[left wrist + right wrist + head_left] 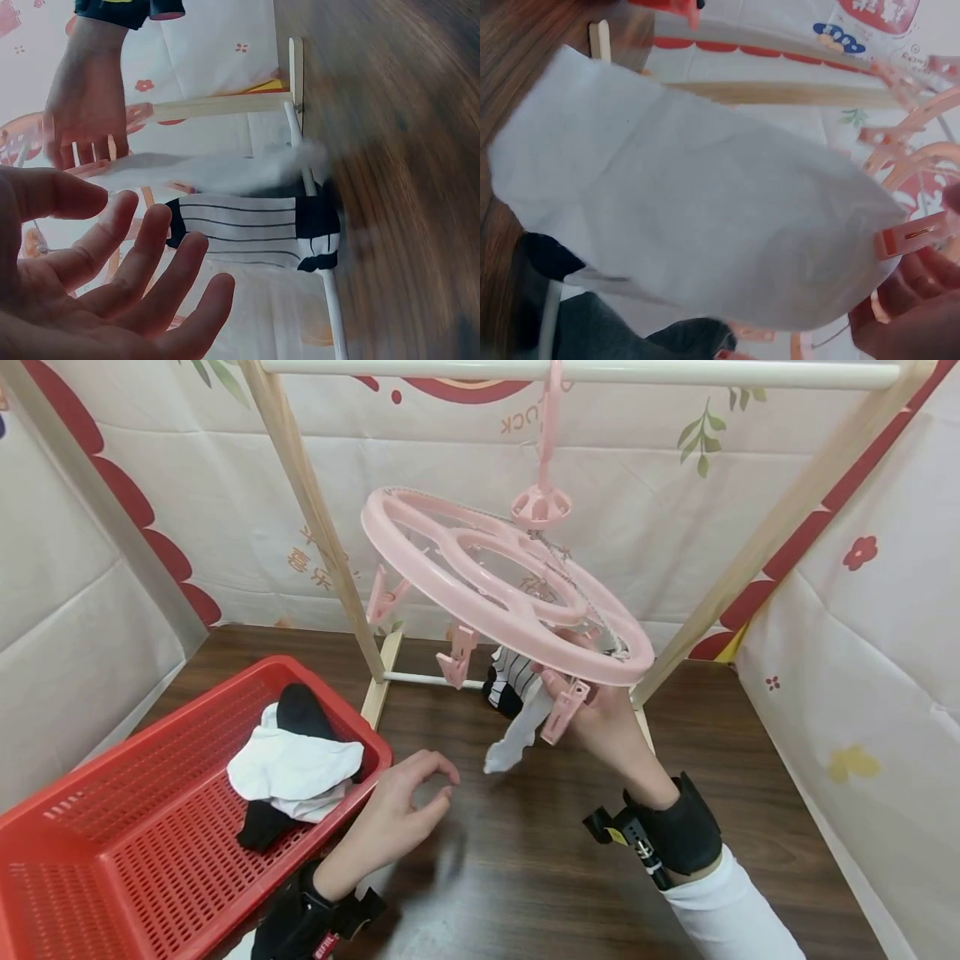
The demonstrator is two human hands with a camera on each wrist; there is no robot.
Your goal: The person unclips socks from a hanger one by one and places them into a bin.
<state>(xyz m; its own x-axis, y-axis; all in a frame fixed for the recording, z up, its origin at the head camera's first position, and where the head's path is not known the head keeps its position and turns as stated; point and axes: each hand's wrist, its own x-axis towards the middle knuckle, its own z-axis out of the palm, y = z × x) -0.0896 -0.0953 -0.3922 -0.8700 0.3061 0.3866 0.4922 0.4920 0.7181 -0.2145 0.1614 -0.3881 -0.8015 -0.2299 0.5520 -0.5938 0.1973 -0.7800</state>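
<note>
A round pink clip hanger [450, 585] hangs tilted, its right side low. At that low side my right hand [607, 718] reaches under the ring, thumb and fingers about a pink clothespin [919, 234]. This clothespin overlaps one end of a white sock [521, 731], which dangles beside the fingers. Behind it hangs a striped black-and-white sock [240, 225]. My left hand [401, 814] is held over the table beside the basket, fingers loosely bent and holding nothing. In the left wrist view its fingers [150, 255] are spread below the white sock.
A red basket [187, 902] at the left holds white socks [292, 764] and black socks [303, 710]. The wooden rack's posts [307, 493] and top bar [712, 372] frame the hanger. Unused clothespins [457, 656] dangle from the ring. Printed cloth walls surround the brown table [510, 877].
</note>
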